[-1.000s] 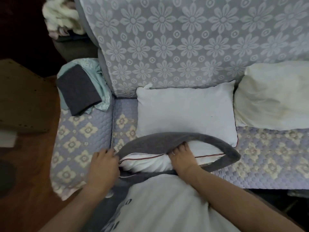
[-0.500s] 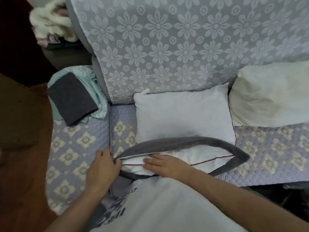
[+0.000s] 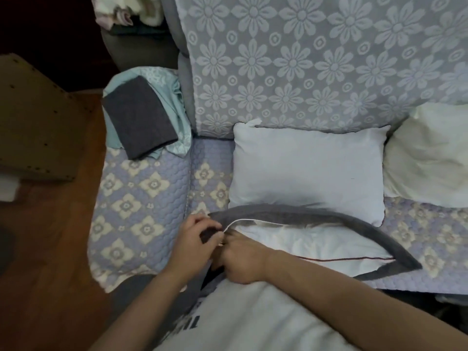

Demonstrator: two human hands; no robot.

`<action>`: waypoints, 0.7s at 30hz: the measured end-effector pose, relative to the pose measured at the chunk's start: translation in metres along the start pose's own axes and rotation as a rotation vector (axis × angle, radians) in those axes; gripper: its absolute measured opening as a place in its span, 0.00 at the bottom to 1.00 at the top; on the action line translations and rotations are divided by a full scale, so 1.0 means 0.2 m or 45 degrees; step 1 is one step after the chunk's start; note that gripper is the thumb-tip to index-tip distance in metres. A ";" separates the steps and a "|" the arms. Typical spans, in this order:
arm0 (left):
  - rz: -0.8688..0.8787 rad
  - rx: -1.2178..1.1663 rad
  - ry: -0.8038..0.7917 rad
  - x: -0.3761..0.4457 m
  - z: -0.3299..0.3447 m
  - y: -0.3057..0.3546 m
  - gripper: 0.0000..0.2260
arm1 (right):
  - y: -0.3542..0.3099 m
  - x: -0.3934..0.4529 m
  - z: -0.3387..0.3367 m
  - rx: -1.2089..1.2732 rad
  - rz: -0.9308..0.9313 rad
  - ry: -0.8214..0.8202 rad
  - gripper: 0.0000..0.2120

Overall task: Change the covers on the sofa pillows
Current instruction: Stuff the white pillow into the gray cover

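Observation:
A white pillow [image 3: 319, 245] with a thin red seam sits inside a dark grey cover [image 3: 374, 231] at the sofa's front edge, against my body. The cover's mouth gapes open along the top. My left hand [image 3: 195, 240] pinches the cover's left corner. My right hand [image 3: 243, 260] is curled right beside it at the same corner, gripping the cover's edge. Behind lies a bare white pillow [image 3: 306, 171] on the seat. A cream pillow [image 3: 430, 158] leans at the right.
A folded dark grey cover [image 3: 139, 117] rests on pale teal cloth [image 3: 177, 97] on the sofa's left arm [image 3: 136, 203]. The flowered sofa back [image 3: 316, 59] rises behind. A brown cardboard box [image 3: 38, 117] stands on the wooden floor [image 3: 50, 274] at left.
My right hand slid left along the pillow from the middle of the cover's mouth to the left corner, meeting my left hand. The cover's mouth has narrowed at that end.

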State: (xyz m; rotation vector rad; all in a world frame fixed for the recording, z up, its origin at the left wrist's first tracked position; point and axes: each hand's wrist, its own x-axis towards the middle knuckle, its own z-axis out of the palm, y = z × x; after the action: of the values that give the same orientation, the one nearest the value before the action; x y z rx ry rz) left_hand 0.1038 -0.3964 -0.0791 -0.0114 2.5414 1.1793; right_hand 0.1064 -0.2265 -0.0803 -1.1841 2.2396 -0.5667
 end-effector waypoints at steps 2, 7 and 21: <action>-0.348 -0.432 0.001 -0.04 -0.05 -0.06 0.09 | 0.00 -0.09 0.04 0.377 0.199 0.253 0.14; -0.856 -0.992 0.038 -0.06 -0.04 -0.05 0.11 | -0.01 -0.09 -0.10 1.126 0.955 0.406 0.14; -1.411 -0.870 -0.395 0.10 -0.01 -0.01 0.18 | -0.09 0.03 -0.12 1.609 1.245 0.472 0.12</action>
State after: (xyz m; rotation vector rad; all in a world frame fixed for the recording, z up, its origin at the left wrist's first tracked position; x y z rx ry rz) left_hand 0.0842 -0.3968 -0.0859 -1.1163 1.3297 1.2784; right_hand 0.1004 -0.2376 -0.0535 0.6340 1.7433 -1.4432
